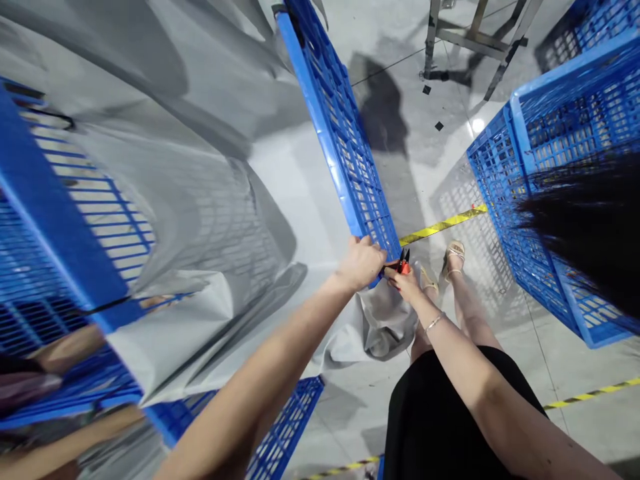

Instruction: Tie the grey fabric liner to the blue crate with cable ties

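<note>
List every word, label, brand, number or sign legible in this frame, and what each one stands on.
None: no text can be read.
Blue lattice panel by the left hand: no lettering visible.
Red-handled cutters in the right hand: too small to tell if marked.
Blue crate at right: no legible label.
Floor tape: yellow-and-black stripes, no words visible.

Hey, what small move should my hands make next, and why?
Perhaps ease your left hand along the blue lattice panel, away from the red-handled tool: your right hand holds that dark-tipped, pointed tool close beside it, at the panel's corner.
</note>
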The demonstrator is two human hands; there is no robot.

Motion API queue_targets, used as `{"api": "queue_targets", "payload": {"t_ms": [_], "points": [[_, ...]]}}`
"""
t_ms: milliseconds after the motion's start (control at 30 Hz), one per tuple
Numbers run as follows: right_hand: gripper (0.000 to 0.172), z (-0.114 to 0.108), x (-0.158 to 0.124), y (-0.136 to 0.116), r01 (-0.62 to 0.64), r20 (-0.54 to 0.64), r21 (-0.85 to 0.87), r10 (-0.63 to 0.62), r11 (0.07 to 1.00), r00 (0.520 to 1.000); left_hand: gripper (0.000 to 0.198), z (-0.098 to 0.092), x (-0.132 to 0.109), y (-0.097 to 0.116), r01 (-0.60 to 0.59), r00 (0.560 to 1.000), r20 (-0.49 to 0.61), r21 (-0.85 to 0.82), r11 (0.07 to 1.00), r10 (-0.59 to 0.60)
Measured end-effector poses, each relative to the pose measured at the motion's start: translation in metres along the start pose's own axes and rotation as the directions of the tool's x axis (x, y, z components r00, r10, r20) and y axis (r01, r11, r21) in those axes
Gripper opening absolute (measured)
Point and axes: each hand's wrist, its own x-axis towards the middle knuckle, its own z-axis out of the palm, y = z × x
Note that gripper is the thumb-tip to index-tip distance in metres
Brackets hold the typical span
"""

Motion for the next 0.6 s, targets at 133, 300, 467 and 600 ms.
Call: {"api": "queue_targets", "payload": {"t_ms": [133, 300, 467, 600], "points": [[0.045, 0.008, -0.007, -0.002, -0.087, 0.01, 0.207, 0.087, 0.974, 0.996, 0.026, -0.008, -0.004, 0.006, -0.081, 0.996, -0.026, 0.041, 0.996, 0.082], [0.042, 0.019, 0.001, -0.01, -0.329, -0.059, 0.298, 0.361, 0.896, 0.931, 0.027, -0.007, -0.011, 0.008, 0.18, 0.98, 0.098, -0.041, 0.983, -0.175], [0.035, 0.018, 0.025, -0.009, -0.52, -0.184, 0.244, 0.566, 0.818, 0.804, 0.027, 0.001, -0.032, 0.012, 0.247, 0.961, 0.149, -0.069, 0.967, -0.235], [0.037, 0.018, 0.03, 0.0, -0.537, -0.137, 0.216, 0.569, 0.816, 0.811, 0.03, 0.003, -0.037, 0.014, 0.232, 0.972, 0.068, -0.081, 0.969, -0.227]]}}
